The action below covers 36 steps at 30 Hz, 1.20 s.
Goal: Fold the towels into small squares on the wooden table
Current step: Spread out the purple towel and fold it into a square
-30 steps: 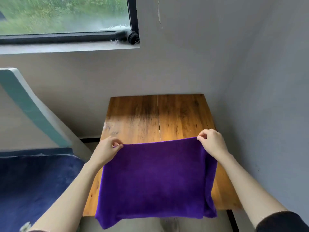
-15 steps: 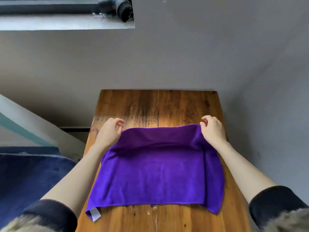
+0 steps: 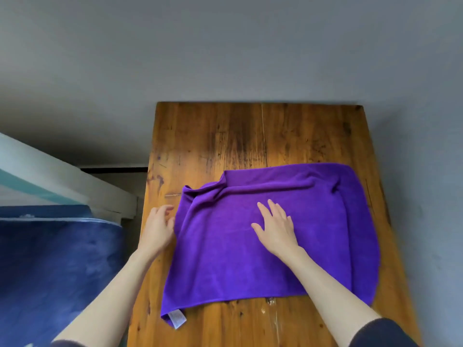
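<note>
On the purple towel (image 3: pixel 250 259), the right hand (image 3: pixel 275 226) lies flat near its middle, fingers straight and spread, pressing the cloth. The left hand (image 3: pixel 157 226) sits just beside the towel's left edge, fingers loosely curled and holding nothing, thumb touching the cloth. The towel lies folded over on the wooden desk (image 3: pixel 225 136), bunched at its far-left corner, with 1 white tag (image 3: pixel 177 318) at the near-left corner.

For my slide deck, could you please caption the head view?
Right hand flat on a purple towel on the wooden table, left hand at its edge.
</note>
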Each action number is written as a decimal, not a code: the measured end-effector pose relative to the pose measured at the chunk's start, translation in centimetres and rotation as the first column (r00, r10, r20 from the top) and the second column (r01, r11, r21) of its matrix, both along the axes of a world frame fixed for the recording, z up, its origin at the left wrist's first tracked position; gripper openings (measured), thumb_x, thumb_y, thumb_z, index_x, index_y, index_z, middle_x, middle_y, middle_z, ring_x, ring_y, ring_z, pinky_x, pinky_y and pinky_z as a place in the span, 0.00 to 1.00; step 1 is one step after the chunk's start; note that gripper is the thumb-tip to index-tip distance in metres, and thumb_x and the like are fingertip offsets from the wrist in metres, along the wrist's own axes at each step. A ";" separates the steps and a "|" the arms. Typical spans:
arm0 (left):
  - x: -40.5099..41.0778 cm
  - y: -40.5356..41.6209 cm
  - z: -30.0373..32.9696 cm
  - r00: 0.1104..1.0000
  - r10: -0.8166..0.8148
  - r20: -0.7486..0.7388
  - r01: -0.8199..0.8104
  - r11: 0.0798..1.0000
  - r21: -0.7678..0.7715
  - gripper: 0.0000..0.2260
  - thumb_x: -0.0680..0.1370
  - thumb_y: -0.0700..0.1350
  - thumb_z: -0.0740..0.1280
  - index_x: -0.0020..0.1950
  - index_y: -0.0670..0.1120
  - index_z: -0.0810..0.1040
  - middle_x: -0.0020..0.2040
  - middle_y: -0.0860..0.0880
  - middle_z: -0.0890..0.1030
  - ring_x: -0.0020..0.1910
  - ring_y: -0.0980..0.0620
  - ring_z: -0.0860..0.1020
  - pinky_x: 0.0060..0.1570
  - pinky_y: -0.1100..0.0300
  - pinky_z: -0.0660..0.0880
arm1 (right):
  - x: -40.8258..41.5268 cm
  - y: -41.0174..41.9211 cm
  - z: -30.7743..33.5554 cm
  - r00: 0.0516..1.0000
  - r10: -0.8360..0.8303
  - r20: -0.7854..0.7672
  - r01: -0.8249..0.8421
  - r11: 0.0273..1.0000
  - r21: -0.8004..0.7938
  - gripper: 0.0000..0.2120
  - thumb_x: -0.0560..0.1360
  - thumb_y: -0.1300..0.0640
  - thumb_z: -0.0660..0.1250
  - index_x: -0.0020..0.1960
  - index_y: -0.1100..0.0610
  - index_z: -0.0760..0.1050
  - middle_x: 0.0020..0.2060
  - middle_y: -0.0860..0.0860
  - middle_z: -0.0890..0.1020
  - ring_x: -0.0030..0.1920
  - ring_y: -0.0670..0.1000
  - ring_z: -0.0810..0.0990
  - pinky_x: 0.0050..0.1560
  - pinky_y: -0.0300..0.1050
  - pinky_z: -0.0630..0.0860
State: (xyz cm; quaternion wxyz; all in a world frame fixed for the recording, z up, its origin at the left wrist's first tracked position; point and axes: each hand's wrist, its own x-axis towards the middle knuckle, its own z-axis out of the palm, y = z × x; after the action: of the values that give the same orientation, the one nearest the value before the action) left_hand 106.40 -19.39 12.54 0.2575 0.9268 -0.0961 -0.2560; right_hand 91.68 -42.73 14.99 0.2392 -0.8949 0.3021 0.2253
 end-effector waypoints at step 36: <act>8.7 1.3 -1.1 0.861 0.405 -0.309 -0.438 0.898 -0.042 0.16 0.73 0.56 0.69 0.36 0.43 0.79 0.39 0.46 0.79 0.41 0.47 0.76 0.47 0.54 0.73 | 2.5 5.7 -2.7 0.944 -0.025 -0.330 0.015 0.999 -0.033 0.53 0.68 0.36 0.68 0.73 0.44 0.29 0.72 0.52 0.27 0.73 0.60 0.29 0.68 0.71 0.51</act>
State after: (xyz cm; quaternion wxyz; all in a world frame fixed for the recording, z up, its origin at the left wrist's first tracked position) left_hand 115.13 -18.08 11.44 0.3696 0.8613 0.1340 -0.3219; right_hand 94.20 -37.05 12.24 0.1741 -0.8448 0.3502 0.3652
